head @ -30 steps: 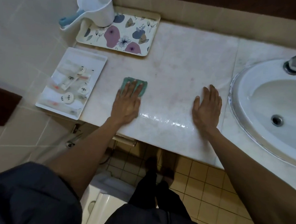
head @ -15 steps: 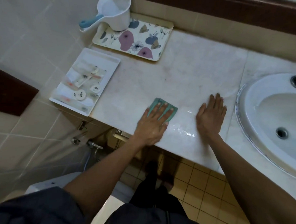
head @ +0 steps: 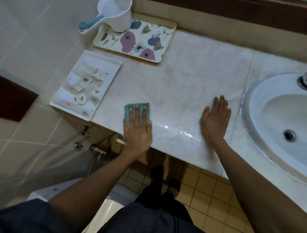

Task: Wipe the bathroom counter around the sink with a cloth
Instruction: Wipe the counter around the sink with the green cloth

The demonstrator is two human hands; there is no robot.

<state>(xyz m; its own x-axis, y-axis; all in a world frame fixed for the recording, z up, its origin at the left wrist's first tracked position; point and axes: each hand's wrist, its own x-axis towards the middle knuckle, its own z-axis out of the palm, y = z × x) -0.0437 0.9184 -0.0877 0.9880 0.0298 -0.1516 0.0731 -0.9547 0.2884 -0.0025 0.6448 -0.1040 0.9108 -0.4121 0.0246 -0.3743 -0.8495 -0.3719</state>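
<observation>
cloth (head: 127, 110) is pinned flat under the spread fingers of the left hand (head: 137, 129); right hand (head: 215, 121) is laid open, empty, on counter (head: 185, 79), well apart.

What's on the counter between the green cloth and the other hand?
Only a shiny wet streak on the bare counter, between the cloth under the left hand and the right hand, seen from the head camera.
</observation>
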